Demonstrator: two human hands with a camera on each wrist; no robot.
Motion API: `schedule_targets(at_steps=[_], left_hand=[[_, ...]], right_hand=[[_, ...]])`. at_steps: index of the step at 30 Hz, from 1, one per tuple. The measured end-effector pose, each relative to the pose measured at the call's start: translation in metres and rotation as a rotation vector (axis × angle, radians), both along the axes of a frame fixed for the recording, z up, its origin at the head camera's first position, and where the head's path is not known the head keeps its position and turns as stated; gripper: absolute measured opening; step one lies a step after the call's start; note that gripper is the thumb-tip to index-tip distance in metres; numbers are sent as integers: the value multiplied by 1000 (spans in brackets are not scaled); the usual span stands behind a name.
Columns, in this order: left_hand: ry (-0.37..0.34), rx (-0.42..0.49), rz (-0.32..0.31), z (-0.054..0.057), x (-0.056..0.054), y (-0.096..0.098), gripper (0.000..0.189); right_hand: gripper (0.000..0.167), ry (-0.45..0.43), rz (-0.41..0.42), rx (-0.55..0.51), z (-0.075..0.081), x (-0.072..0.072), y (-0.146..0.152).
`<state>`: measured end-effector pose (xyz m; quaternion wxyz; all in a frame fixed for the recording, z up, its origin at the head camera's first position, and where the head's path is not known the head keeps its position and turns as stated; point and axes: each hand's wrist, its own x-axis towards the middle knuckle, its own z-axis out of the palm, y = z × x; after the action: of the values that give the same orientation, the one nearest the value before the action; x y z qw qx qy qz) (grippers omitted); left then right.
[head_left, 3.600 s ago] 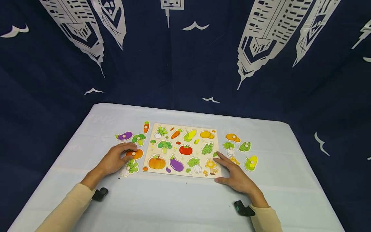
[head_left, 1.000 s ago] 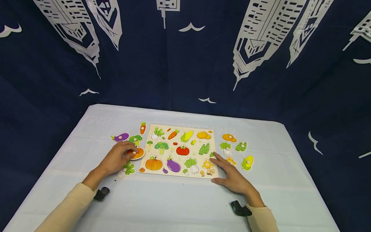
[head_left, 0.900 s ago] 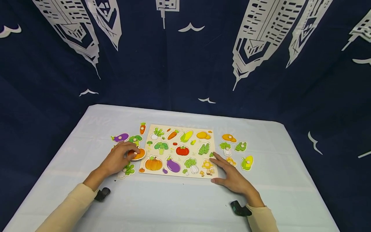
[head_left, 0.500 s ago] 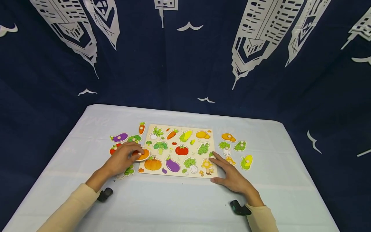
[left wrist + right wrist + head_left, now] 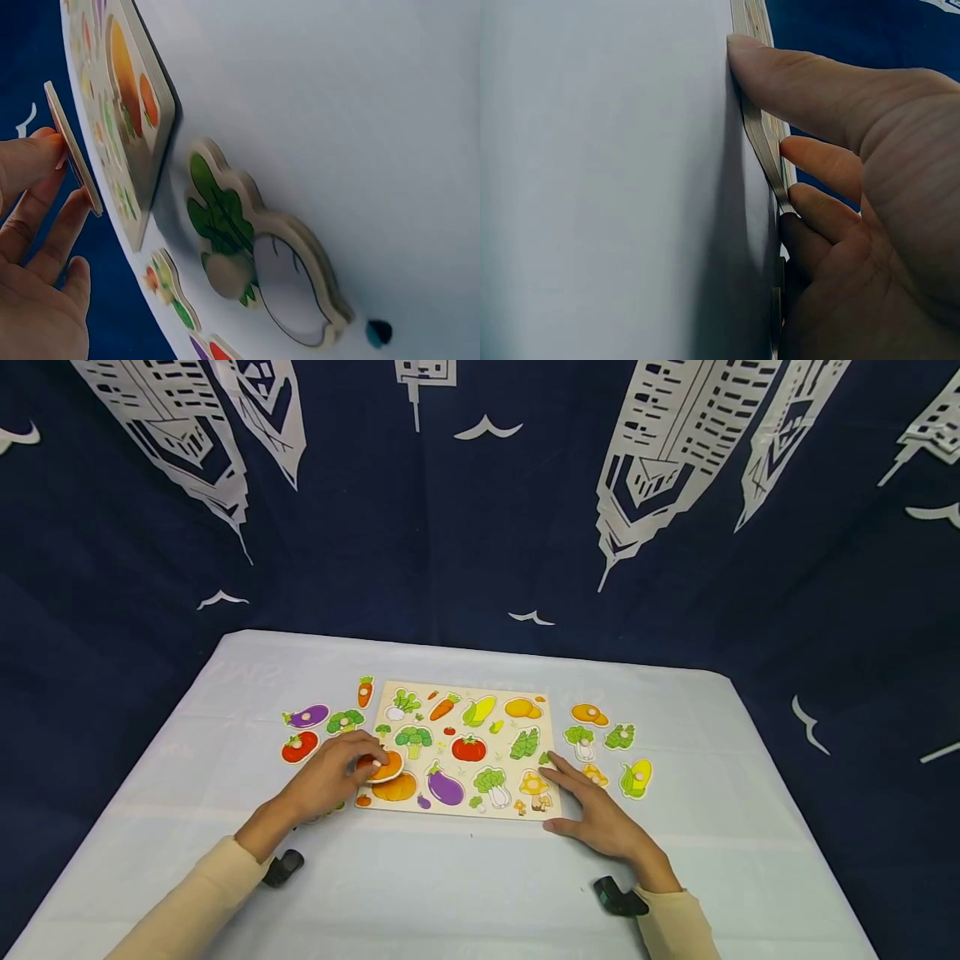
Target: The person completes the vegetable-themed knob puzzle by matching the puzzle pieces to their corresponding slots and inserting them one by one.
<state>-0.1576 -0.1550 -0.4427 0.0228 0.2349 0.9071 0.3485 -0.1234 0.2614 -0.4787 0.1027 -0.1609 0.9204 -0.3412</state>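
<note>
My left hand (image 5: 326,781) pinches an orange pumpkin puzzle piece (image 5: 390,767) between thumb and fingers. In the left wrist view the pumpkin piece (image 5: 84,176) is tilted and raised off the table. It hangs over the lower left of the wooden vegetable puzzle board (image 5: 497,745), partly covering the printed pumpkin. My right hand (image 5: 603,814) rests against the board's right side, its fingers spread and nearly straight. The right wrist view shows the thumb (image 5: 802,79) touching the board's edge. A turnip piece (image 5: 289,285) lies below my left hand, mostly hidden in the head view.
Left of the board lie tomato (image 5: 300,747), eggplant (image 5: 307,717), broccoli (image 5: 346,721) and carrot (image 5: 365,692) pieces. On the right are potato (image 5: 590,715), bok choy (image 5: 581,742), green leafy (image 5: 620,737), mushroom (image 5: 594,775) and corn (image 5: 636,778) pieces. A white cloth covers the table (image 5: 465,893).
My left hand has lifted the pumpkin piece from beside the board and carried it right, over the board's lower left. The tomato piece is now uncovered. My right hand stays at the board.
</note>
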Motion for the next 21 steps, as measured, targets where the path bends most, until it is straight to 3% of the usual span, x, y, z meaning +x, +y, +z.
schedule_targets(at_steps=[21], left_hand=[[-8, -23, -66, -4, 4, 15, 18]], right_hand=[[79, -11, -7, 8, -1, 0, 0]])
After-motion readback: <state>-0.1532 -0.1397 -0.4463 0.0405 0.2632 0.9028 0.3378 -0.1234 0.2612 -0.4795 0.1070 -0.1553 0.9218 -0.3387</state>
